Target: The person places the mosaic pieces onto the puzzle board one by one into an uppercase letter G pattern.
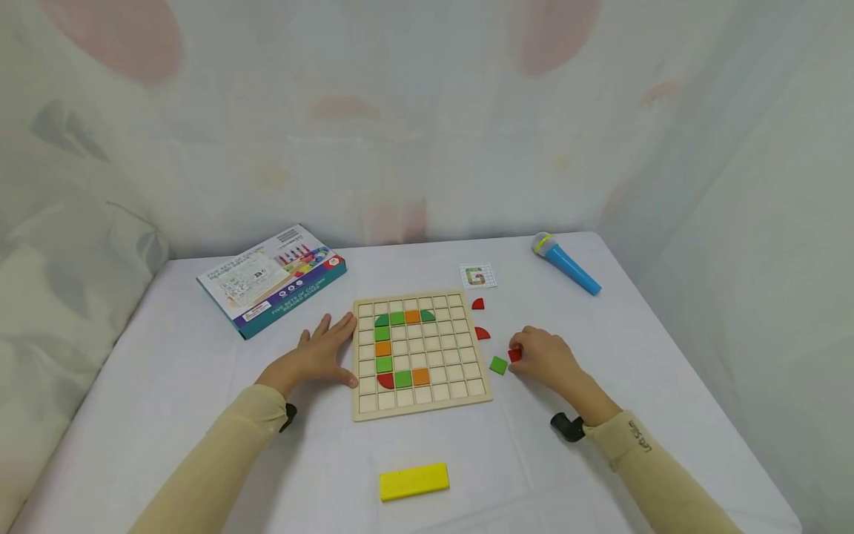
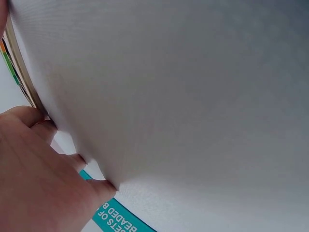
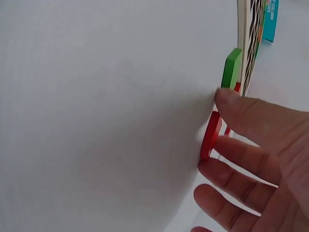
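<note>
A wooden grid board [image 1: 443, 302] lies mid-table with green, orange and red tiles set in a C-like curve. My left hand [image 1: 319, 357] rests at its left edge, fingers spread, thumb and index fingertip right at the frame. To the right of the board, my right hand [image 1: 548, 360] has its thumb and fingers curled about a red tile [image 3: 210, 134], which lies on the table. Just left of that, a green square tile [image 1: 498, 365] lies loose. Two red quarter-round tiles, one upper [image 1: 478, 304] and one lower [image 1: 482, 334], lie by the board's right edge.
Behind the board lies a small pattern card [image 1: 477, 276] showing a coloured G. A flat game box [image 1: 272, 278] is at the back left, and a blue toy microphone [image 1: 567, 264] at the back right. Near the front lies a yellow block [image 1: 414, 482].
</note>
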The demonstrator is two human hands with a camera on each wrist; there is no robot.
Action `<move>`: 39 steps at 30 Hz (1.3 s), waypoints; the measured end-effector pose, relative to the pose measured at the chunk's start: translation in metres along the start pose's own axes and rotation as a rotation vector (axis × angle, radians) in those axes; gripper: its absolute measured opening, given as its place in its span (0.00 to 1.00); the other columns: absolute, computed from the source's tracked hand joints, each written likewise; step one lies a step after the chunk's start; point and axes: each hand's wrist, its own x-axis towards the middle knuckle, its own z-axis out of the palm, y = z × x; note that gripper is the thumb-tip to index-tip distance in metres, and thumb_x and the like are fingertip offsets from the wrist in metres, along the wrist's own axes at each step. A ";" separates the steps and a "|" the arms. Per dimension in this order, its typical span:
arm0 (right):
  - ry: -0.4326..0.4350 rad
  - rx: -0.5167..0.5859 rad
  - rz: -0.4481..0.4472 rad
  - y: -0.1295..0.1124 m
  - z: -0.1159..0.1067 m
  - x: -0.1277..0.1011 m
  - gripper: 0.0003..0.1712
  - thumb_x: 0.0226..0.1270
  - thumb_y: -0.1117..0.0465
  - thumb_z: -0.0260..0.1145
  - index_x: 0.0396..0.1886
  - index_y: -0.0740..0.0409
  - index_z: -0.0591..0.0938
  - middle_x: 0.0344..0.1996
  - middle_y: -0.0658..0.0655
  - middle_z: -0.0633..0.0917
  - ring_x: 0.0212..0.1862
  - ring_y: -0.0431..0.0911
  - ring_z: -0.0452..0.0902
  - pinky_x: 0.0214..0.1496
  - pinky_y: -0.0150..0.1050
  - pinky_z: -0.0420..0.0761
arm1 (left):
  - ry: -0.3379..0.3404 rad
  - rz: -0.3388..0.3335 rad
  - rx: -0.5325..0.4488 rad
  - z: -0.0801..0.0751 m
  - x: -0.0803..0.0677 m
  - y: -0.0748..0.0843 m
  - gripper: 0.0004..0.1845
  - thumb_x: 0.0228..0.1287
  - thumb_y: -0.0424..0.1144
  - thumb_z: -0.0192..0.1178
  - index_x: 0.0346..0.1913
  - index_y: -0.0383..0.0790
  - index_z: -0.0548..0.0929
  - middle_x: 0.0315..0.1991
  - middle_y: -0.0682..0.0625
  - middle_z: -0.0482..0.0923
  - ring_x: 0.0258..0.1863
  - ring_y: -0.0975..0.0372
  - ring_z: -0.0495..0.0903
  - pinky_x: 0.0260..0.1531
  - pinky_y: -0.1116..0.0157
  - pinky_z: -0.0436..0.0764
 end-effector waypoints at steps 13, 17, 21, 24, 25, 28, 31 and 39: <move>0.046 -0.018 -0.016 -0.001 0.001 -0.001 0.14 0.49 0.58 0.73 0.37 0.57 0.83 0.28 0.50 0.77 0.28 0.43 0.69 0.29 0.36 0.74 | -0.003 -0.007 -0.005 -0.002 -0.002 0.002 0.68 0.29 0.64 0.71 0.73 0.44 0.45 0.74 0.46 0.38 0.70 0.42 0.29 0.58 0.33 0.33; 0.082 -0.008 -0.030 -0.004 0.000 -0.001 0.13 0.50 0.58 0.72 0.36 0.56 0.83 0.27 0.50 0.77 0.27 0.42 0.69 0.29 0.35 0.74 | -0.003 -0.001 -0.009 -0.003 -0.002 0.002 0.67 0.29 0.63 0.72 0.73 0.43 0.46 0.74 0.46 0.38 0.70 0.42 0.29 0.58 0.33 0.33; 0.119 0.019 -0.071 -0.021 -0.003 0.002 0.14 0.50 0.57 0.72 0.36 0.56 0.83 0.29 0.51 0.79 0.28 0.42 0.69 0.31 0.36 0.74 | -0.007 -0.001 -0.019 -0.004 -0.003 0.003 0.67 0.30 0.62 0.72 0.73 0.43 0.46 0.74 0.46 0.38 0.70 0.42 0.29 0.58 0.33 0.33; 0.131 0.026 -0.154 -0.041 -0.003 0.006 0.14 0.49 0.56 0.73 0.36 0.56 0.83 0.30 0.50 0.79 0.29 0.41 0.70 0.31 0.35 0.74 | -0.006 -0.003 -0.021 -0.004 -0.004 0.004 0.66 0.31 0.61 0.73 0.73 0.43 0.46 0.74 0.46 0.38 0.70 0.41 0.29 0.58 0.33 0.33; 0.137 0.022 -0.189 -0.047 -0.001 0.008 0.15 0.49 0.56 0.73 0.36 0.56 0.83 0.30 0.50 0.80 0.29 0.41 0.70 0.31 0.35 0.74 | -0.005 -0.001 -0.020 -0.003 -0.004 0.004 0.66 0.31 0.61 0.73 0.73 0.42 0.46 0.74 0.46 0.38 0.70 0.41 0.30 0.58 0.33 0.33; 0.159 0.028 -0.300 -0.066 0.009 0.011 0.13 0.49 0.57 0.73 0.34 0.55 0.83 0.29 0.48 0.79 0.29 0.39 0.71 0.31 0.34 0.73 | -0.007 -0.002 -0.025 -0.001 -0.005 0.004 0.66 0.31 0.61 0.73 0.73 0.43 0.47 0.74 0.46 0.38 0.70 0.42 0.29 0.58 0.33 0.33; 0.148 0.010 -0.373 -0.082 0.021 0.013 0.10 0.51 0.56 0.71 0.33 0.54 0.83 0.28 0.46 0.78 0.29 0.38 0.69 0.31 0.31 0.73 | -0.011 -0.003 -0.031 0.002 -0.003 0.003 0.66 0.30 0.62 0.73 0.73 0.43 0.46 0.74 0.47 0.38 0.70 0.42 0.29 0.59 0.34 0.32; 0.104 -0.051 -0.403 -0.104 0.030 0.018 0.10 0.54 0.53 0.68 0.35 0.52 0.84 0.27 0.45 0.76 0.29 0.38 0.67 0.30 0.31 0.70 | -0.006 -0.014 -0.005 0.003 0.000 -0.001 0.67 0.29 0.64 0.72 0.73 0.46 0.45 0.74 0.50 0.37 0.70 0.44 0.28 0.59 0.34 0.32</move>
